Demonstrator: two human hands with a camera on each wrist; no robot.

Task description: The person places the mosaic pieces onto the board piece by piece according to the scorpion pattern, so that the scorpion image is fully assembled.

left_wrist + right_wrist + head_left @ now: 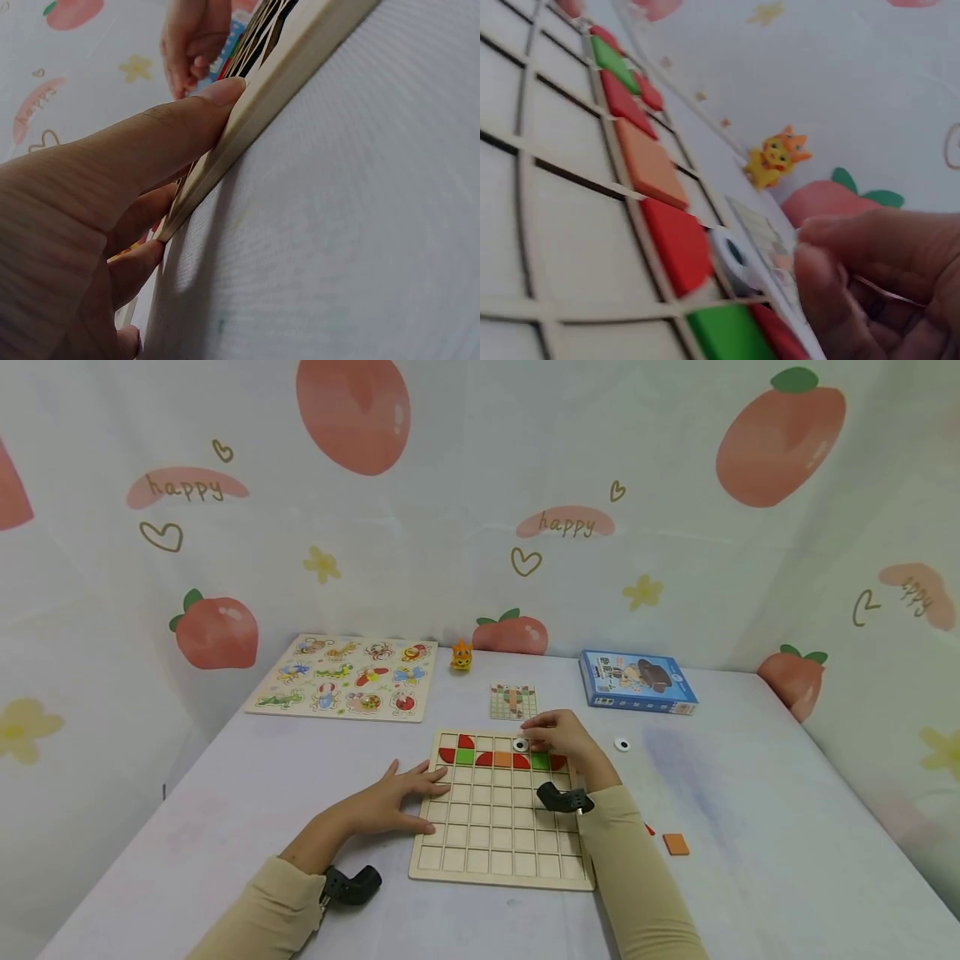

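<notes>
A wooden grid board lies on the table with red, green and orange pieces filling part of its two far rows. My left hand rests along the board's left side, its thumb and fingertips touching the edge. At the far row, my right hand is beside a round white eye piece with a dark centre. In the right wrist view, that eye piece sits in a cell behind a red piece, and the bent right fingers are apart from it, nothing visible between them.
Beyond the board lies a small pattern card. An insect puzzle board, an orange toy figure and a blue box stand farther back. Another eye piece and an orange square lie to the right.
</notes>
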